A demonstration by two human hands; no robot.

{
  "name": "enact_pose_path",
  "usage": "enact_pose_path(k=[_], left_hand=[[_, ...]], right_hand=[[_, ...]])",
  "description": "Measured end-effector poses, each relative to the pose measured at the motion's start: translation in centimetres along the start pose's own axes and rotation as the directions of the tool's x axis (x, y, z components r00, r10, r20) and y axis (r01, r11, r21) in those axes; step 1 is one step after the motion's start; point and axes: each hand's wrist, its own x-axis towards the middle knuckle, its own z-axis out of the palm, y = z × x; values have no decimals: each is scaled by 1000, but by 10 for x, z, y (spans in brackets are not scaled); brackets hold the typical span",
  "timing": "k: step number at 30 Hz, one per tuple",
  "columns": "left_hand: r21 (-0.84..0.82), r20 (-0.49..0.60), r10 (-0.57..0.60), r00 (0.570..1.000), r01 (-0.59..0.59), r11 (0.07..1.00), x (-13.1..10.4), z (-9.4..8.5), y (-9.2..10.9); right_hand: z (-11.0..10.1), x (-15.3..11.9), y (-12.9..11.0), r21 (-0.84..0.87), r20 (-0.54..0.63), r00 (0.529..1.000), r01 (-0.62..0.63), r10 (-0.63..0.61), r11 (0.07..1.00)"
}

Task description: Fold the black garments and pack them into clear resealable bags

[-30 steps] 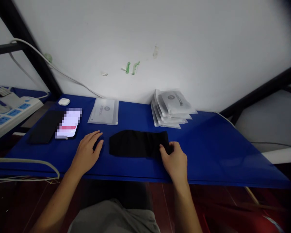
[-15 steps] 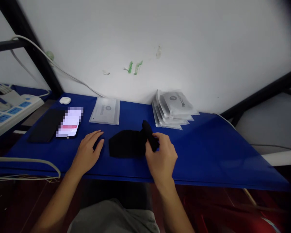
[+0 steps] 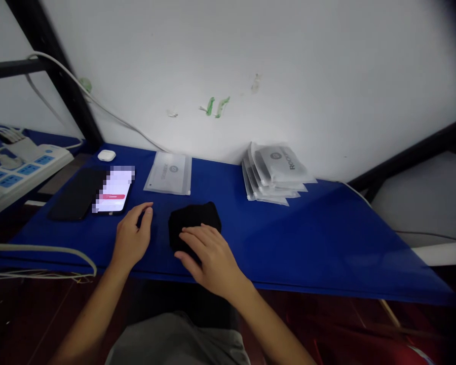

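Observation:
A black piece of cloth point(image 3: 192, 215), folded into a compact bundle, lies on the blue tabletop in front of me; its exact kind does not show. My right hand point(image 3: 209, 256) rests on its near right part with the fingers spread, pressing from above. Part of the cloth is hidden under that hand. To the left, apart from the cloth, my left hand point(image 3: 134, 235) sits by the table's front with fingers loosely extended and nothing in it. Behind the cloth lies a flat frosted zip bag point(image 3: 169, 174) with printed lettering.
A stack of frosted zip bags point(image 3: 275, 167) stands at the back right. Left are a lit phone point(image 3: 116, 190), a dark flat device point(image 3: 74, 195), a white earbud case point(image 3: 107, 155) and a power strip point(image 3: 26, 172). A pale cable point(image 3: 41, 248) crosses the left front edge.
The right part of the black cloth has been folded over leftward, making it shorter. My right hand has released its pinch and moved left onto the cloth. The left hand has shifted slightly.

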Motion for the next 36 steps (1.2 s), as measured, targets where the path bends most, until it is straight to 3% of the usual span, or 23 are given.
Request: enact_pose_path(k=[4,6,13,25,36], left_hand=[[0,3,0,1000,0,1000,0,0,0],[5,3,6,1000,-6,1000,0,0,-1],[44,24,25,999,-26,999,0,1,-1],[94,77,128,989,-135,986,0,4,-5],[79,109,147,983,-156,985,-1,4,-6]], right_hand=[[-12,6,4,-112,-122,983,-149,136,982],[-10,11,5,-181,-114,977,-200,182,963],[23,12,11,-247,156,980,-84,125,966],[23,6,18,-260,141,975,-133,174,956],[6,-10,41,-303,95,955,-241,281,922]])
